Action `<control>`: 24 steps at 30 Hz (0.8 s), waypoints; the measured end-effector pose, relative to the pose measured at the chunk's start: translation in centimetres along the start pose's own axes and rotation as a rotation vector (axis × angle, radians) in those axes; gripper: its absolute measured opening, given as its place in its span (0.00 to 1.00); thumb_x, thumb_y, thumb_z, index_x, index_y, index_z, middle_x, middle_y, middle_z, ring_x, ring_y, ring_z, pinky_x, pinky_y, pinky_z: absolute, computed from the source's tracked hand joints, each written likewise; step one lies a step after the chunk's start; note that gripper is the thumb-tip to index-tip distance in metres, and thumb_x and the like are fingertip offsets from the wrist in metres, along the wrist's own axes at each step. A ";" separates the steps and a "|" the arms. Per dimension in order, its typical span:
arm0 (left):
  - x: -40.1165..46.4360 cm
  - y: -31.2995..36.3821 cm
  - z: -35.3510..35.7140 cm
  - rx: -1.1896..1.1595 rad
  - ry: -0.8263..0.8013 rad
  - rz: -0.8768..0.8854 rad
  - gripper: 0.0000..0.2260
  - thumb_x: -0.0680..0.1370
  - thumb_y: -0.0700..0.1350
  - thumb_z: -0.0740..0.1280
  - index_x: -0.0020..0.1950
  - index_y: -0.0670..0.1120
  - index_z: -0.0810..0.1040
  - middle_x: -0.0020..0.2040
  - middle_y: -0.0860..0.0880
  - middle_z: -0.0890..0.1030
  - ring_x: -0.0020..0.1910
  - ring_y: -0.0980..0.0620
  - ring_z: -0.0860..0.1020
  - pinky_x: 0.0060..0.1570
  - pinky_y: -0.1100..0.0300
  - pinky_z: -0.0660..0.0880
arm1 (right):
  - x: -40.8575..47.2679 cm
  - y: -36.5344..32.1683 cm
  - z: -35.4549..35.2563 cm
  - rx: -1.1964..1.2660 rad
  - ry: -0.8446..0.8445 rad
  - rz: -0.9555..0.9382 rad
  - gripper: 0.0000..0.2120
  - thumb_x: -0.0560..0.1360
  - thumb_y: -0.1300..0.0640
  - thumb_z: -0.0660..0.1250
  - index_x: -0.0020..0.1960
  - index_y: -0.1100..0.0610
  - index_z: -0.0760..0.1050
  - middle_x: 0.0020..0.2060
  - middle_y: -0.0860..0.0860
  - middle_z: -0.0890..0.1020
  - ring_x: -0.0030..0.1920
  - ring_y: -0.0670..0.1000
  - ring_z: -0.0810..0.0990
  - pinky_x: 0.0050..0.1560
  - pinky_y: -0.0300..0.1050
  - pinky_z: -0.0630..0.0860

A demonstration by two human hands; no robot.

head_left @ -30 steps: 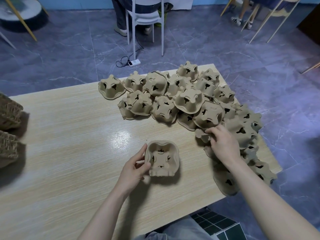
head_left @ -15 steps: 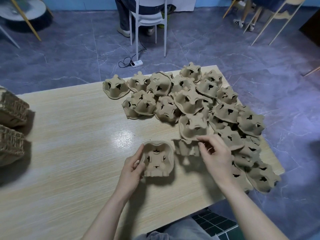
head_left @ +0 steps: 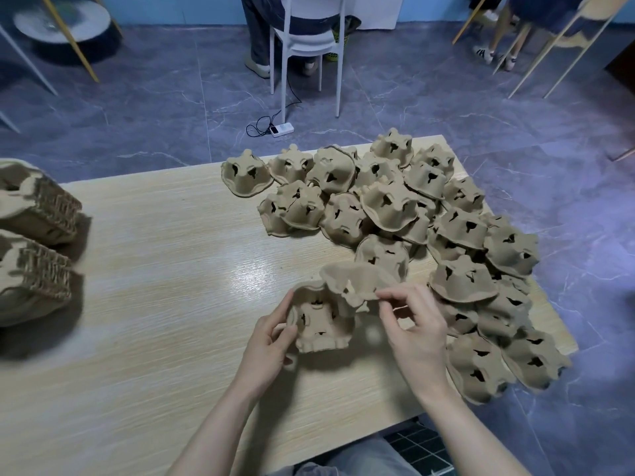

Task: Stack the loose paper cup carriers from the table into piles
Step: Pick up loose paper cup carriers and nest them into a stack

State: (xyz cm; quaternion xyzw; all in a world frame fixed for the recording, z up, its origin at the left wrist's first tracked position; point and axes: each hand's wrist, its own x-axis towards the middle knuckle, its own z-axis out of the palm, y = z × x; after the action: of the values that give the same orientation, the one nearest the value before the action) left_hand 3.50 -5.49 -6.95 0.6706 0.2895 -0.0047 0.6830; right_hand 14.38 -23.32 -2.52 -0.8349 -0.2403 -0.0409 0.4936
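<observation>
Left hand (head_left: 266, 348): grips upturned carrier (head_left: 321, 319) on counter (head_left: 154, 269)
Right hand (head_left: 417, 333): pinches rim of second carrier (head_left: 355, 281), tilted over the first
Loose carriers (head_left: 412, 214): heaped at counter's right

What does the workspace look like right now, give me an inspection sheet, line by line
Surface: pale wooden table, glare patch mid-table.
Job's things: heap of loose carriers at right; upturned carrier near front; second carrier tilted over it; finished piles at left edge.
Clutter: nothing seen.
Hands: left hand holds the upturned carrier; right hand pinches the second carrier's rim.
Cables: power strip with cord on floor.
Surroundings: white chair, seated person.
</observation>
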 end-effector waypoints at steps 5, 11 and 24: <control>-0.1 1.1 -0.3 0.010 -0.040 -0.006 0.19 0.82 0.54 0.55 0.74 0.61 0.66 0.40 0.64 0.78 0.42 0.69 0.78 0.57 0.58 0.74 | -1.8 -0.4 1.7 0.015 -0.082 -0.068 0.10 0.71 0.74 0.70 0.48 0.61 0.80 0.44 0.51 0.78 0.47 0.46 0.78 0.44 0.35 0.76; -0.3 2.0 -0.3 -0.034 -0.071 -0.055 0.16 0.82 0.59 0.46 0.62 0.71 0.69 0.42 0.69 0.82 0.46 0.65 0.81 0.60 0.52 0.76 | -3.0 -0.8 2.3 0.087 -0.137 -0.080 0.05 0.73 0.70 0.69 0.47 0.62 0.80 0.46 0.50 0.78 0.49 0.46 0.79 0.46 0.35 0.76; 0.4 -0.2 -0.8 -0.120 -0.002 -0.159 0.15 0.80 0.57 0.64 0.66 0.70 0.73 0.56 0.56 0.81 0.51 0.53 0.79 0.43 0.60 0.75 | -5.0 0.1 2.3 0.083 -0.289 0.015 0.06 0.76 0.61 0.67 0.50 0.54 0.81 0.47 0.42 0.78 0.48 0.47 0.79 0.44 0.35 0.74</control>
State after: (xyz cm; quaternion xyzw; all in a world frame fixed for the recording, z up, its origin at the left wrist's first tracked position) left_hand 3.46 -4.66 -7.22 0.6032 0.3409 -0.0421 0.7198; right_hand 9.63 -23.23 -5.25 -0.8127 -0.3040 0.0935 0.4882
